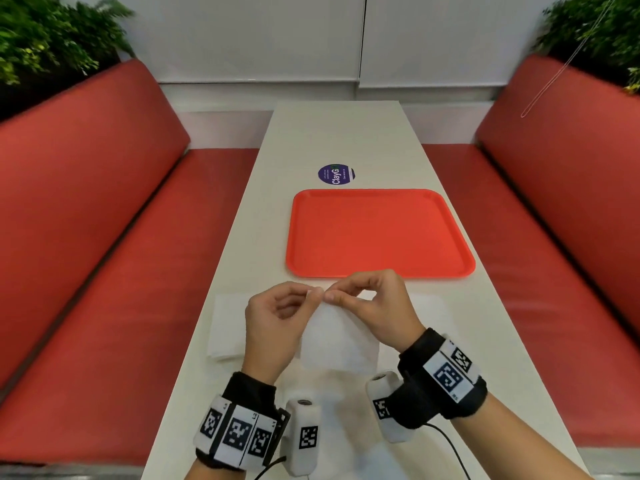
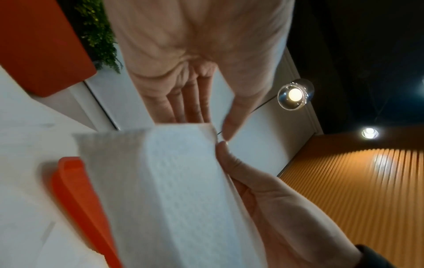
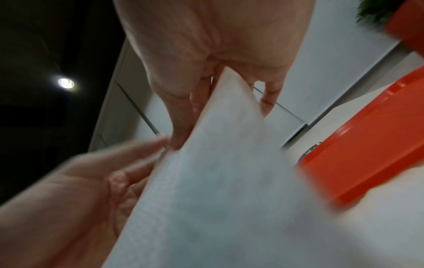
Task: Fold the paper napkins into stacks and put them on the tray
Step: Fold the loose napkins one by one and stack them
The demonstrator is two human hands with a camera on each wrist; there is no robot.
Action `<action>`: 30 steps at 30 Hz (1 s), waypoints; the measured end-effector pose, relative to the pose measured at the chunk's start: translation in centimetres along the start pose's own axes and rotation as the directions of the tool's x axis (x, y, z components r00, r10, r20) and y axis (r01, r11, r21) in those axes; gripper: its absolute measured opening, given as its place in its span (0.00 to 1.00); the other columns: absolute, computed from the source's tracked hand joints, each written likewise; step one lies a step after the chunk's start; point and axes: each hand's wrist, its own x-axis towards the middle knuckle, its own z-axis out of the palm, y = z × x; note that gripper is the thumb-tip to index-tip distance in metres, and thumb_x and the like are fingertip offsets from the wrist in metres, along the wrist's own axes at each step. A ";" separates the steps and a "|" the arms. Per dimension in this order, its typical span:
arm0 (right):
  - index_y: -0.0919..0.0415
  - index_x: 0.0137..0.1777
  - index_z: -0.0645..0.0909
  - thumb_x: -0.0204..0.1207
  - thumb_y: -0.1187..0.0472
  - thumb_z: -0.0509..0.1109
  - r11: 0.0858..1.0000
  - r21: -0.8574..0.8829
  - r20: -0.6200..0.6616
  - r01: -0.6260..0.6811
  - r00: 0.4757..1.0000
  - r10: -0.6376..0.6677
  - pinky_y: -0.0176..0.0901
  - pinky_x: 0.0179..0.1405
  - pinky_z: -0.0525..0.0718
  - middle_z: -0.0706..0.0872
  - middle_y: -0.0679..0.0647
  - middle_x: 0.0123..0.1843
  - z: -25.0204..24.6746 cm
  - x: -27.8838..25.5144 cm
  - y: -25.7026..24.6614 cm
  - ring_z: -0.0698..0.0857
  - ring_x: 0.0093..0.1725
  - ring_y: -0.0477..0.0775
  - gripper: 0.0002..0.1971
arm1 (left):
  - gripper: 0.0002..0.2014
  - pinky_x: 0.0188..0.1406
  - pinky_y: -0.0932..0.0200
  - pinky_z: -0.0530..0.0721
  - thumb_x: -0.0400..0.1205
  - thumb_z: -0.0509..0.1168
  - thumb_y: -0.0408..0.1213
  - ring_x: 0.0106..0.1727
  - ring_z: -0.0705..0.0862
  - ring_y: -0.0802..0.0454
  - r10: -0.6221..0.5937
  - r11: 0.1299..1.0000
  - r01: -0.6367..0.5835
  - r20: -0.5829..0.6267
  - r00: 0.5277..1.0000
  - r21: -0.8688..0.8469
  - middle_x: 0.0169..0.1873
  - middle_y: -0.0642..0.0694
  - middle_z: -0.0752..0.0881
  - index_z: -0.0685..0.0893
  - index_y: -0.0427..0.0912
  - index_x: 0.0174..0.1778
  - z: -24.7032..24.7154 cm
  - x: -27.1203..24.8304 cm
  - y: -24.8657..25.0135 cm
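A white paper napkin (image 1: pixel 337 336) hangs above the table, just in front of the orange tray (image 1: pixel 381 192). My left hand (image 1: pixel 316 293) and my right hand (image 1: pixel 331 297) pinch its upper edge side by side, fingertips almost touching. In the left wrist view the napkin (image 2: pixel 172 181) runs down from my left hand (image 2: pixel 216 127), with the tray's rim (image 2: pixel 75 185) behind it. The right wrist view shows my right hand (image 3: pixel 229 90) pinching the napkin (image 3: pixel 218 181) at its top corner, the tray (image 3: pixel 367 154) off to the right. The tray holds nothing.
A stack of flat white napkins (image 1: pixel 228 327) lies on the table left of my hands, and more white paper (image 1: pixel 429 306) lies to the right. A round purple sticker (image 1: pixel 336 174) sits beyond the tray. Red benches (image 1: pixel 104 237) flank the narrow table (image 1: pixel 339 133).
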 end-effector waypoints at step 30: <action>0.55 0.59 0.79 0.76 0.53 0.74 0.870 -0.464 0.193 -0.168 0.939 0.285 0.39 0.33 0.73 0.87 0.56 0.43 6.6 5.9 3.4 0.79 0.35 0.47 0.15 | 0.15 0.52 0.50 0.73 0.75 0.75 0.39 0.61 0.67 0.41 0.089 0.559 0.116 -0.198 0.976 0.821 0.60 0.42 0.72 0.82 0.47 0.56 -9.0 2.5 -6.8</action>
